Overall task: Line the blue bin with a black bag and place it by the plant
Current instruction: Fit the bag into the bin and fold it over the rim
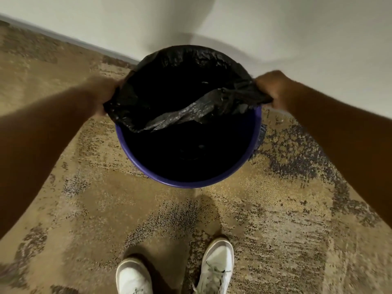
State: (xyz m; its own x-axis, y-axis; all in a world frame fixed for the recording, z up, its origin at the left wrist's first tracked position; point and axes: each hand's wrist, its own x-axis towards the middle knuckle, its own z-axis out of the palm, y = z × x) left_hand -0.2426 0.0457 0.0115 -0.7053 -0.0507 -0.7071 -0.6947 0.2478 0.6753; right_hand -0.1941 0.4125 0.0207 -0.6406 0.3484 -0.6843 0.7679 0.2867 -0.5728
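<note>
A round blue bin [184, 183] stands on the carpet close to the wall, seen from above. A black bag [191, 60] is folded over the far half of its rim, while the bag's near edge sags loosely across the opening. My left hand [104, 92] grips the bag at the bin's left side. My right hand [275, 90] grips the bag at the bin's right side. The near half of the blue rim is bare. No plant is in view.
A white wall [297, 28] with a grey baseboard [63, 38] runs right behind the bin. Patterned tan and brown carpet [275, 219] covers the floor. My two white shoes [216, 266] stand just in front of the bin.
</note>
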